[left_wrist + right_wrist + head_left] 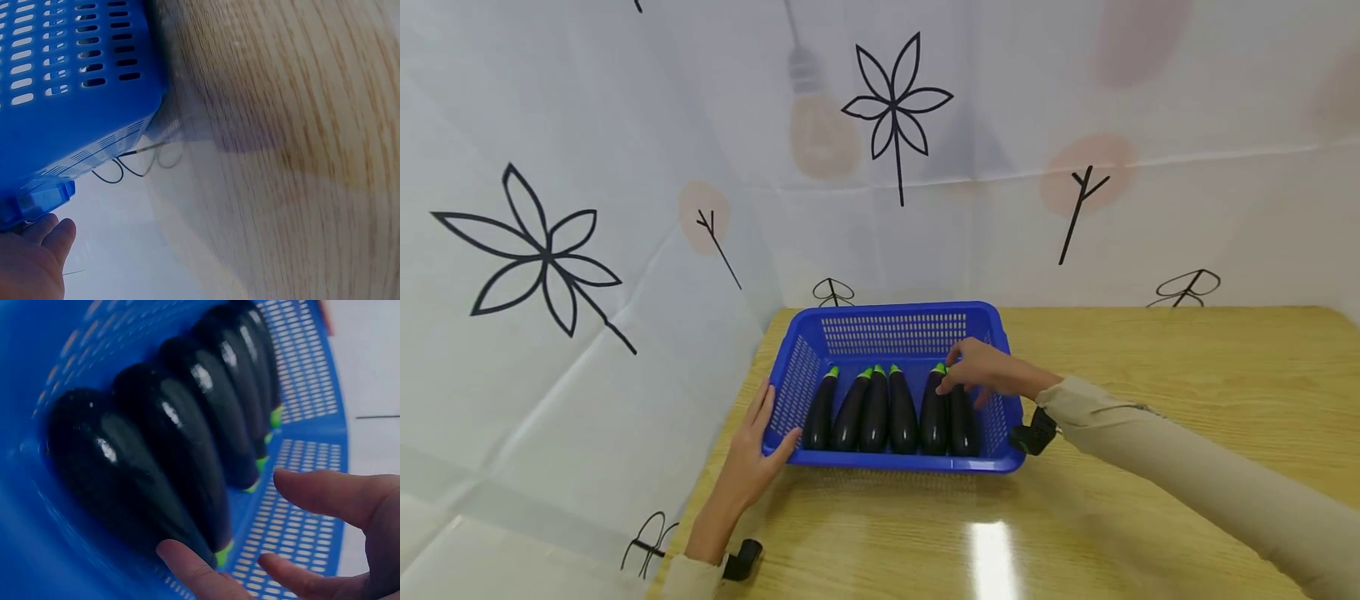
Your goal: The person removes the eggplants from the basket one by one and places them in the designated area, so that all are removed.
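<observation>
A blue plastic basket [887, 461] with slotted sides holds several dark, glossy eggplants [902, 421] in a row, their green stem ends toward the back. My left hand [748, 462] rests on the basket's front left corner, fingers extended along the left rim and thumb at the front. From the left wrist, fingertips [59, 240] show against the rim's underside. My right hand [988, 368] reaches in over the stem ends of the two rightmost eggplants. In the right wrist view its fingers are spread, one fingertip [172, 551] overlapping the nearest eggplant [109, 462].
The basket stands on a wood-grain table [1150, 400], near its left edge. A white curtain [970, 242] with printed leaf drawings hangs behind and to the left. Dark wrist cameras [1033, 432] are strapped to both wrists, the right one beside the basket's right rim.
</observation>
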Demonstrator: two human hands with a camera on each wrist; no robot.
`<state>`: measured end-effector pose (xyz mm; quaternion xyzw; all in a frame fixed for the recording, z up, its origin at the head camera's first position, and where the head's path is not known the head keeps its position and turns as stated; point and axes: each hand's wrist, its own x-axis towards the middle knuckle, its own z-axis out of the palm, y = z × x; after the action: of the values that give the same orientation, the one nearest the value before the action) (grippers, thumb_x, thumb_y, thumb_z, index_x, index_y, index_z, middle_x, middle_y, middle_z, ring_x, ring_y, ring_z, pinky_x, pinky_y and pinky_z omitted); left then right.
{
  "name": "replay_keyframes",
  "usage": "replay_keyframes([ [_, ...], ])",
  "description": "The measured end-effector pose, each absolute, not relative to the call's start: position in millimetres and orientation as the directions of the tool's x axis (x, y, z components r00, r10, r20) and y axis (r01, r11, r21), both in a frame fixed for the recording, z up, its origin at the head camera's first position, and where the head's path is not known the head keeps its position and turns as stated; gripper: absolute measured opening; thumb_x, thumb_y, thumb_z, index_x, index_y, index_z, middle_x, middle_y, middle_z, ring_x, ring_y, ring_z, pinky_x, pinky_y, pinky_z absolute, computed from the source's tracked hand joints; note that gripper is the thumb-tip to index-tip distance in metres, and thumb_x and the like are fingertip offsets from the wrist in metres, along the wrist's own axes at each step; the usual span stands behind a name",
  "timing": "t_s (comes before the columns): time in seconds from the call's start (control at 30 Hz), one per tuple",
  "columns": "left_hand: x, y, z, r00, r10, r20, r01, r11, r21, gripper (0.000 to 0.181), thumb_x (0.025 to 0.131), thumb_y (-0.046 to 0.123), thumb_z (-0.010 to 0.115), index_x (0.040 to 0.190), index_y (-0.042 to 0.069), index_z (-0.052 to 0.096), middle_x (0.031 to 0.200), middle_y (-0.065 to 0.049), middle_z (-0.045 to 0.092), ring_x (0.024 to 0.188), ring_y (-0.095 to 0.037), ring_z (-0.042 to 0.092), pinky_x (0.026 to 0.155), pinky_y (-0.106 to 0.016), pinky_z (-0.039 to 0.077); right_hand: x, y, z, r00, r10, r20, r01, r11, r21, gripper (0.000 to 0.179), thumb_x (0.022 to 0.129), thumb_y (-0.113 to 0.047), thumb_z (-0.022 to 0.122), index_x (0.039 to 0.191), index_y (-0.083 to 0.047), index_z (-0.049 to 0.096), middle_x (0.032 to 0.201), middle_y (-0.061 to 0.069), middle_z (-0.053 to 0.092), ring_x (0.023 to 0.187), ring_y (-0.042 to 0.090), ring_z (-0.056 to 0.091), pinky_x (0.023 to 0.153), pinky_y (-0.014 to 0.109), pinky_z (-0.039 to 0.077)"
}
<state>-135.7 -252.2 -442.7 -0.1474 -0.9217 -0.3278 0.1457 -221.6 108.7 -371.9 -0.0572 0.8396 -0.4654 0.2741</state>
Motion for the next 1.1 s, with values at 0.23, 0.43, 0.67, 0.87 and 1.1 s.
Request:
replay_keyframes([
  [0.23, -138, -252, -445, -0.912, 0.171, 0.372, 0.369, 0.737, 0.567, 0.078, 0.088, 0.029, 0.065, 0.149, 0.003, 0.024, 0.156, -0.009, 0.018, 0.133, -0.038, 0.033, 0.094, -0.058, 0.039, -233, 94, -381, -0.821, -0.316, -0.476, 0.181, 0.646, -0.741, 0.052, 0.079, -0.008, 0.072, 0.121, 0.007, 0.045, 0.122, 0.024, 0.047, 0.114, 0.045, 0.047, 0.064, 0.05, 0.055],
  [0.43, -137, -252, -445, -0.911, 0.176, 0.372, 0.374, 0.733, 0.569, 0.078, 0.089, 0.027, 0.065, 0.149, 0.001, 0.024, 0.156, -0.01, 0.018, 0.133, -0.039, 0.033, 0.094, -0.059, 0.039, -234, 88, -393, -0.79, -0.323, -0.522, 0.145, 0.728, -0.67, 0.06, 0.076, 0.004, 0.067, 0.126, 0.007, 0.036, 0.117, 0.025, 0.047, 0.106, 0.04, 0.053, 0.07, 0.053, 0.053],
  [0.67, -134, -252, -445, -0.911, 0.169, 0.376, 0.371, 0.736, 0.567, 0.077, 0.088, 0.025, 0.065, 0.149, 0.0, 0.025, 0.155, -0.011, 0.019, 0.131, -0.04, 0.035, 0.092, -0.058, 0.041, -229, 77, -400, -0.761, -0.293, -0.58, 0.192, 0.752, -0.631, 0.1, 0.077, 0.009, 0.06, 0.147, 0.002, -0.012, 0.147, 0.035, 0.017, 0.115, 0.046, 0.046, 0.065, 0.054, 0.053],
  [0.87, -135, -250, -445, -0.907, 0.167, 0.386, 0.375, 0.736, 0.563, 0.077, 0.088, 0.026, 0.065, 0.149, 0.001, 0.025, 0.155, -0.011, 0.02, 0.13, -0.04, 0.036, 0.092, -0.058, 0.041, -232, 80, -397, -0.788, -0.29, -0.543, 0.208, 0.704, -0.679, 0.088, 0.073, 0.008, 0.066, 0.143, 0.0, 0.013, 0.14, 0.031, 0.03, 0.116, 0.048, 0.046, 0.061, 0.055, 0.052],
  [1.1, -137, -250, -446, -0.906, 0.163, 0.391, 0.377, 0.732, 0.567, 0.077, 0.088, 0.025, 0.065, 0.149, 0.001, 0.025, 0.155, -0.011, 0.021, 0.131, -0.04, 0.036, 0.093, -0.058, 0.04, -232, 91, -387, -0.814, -0.34, -0.47, 0.191, 0.608, -0.771, 0.071, 0.072, 0.005, 0.068, 0.131, 0.0, 0.027, 0.124, 0.028, 0.041, 0.111, 0.046, 0.05, 0.059, 0.052, 0.053],
])
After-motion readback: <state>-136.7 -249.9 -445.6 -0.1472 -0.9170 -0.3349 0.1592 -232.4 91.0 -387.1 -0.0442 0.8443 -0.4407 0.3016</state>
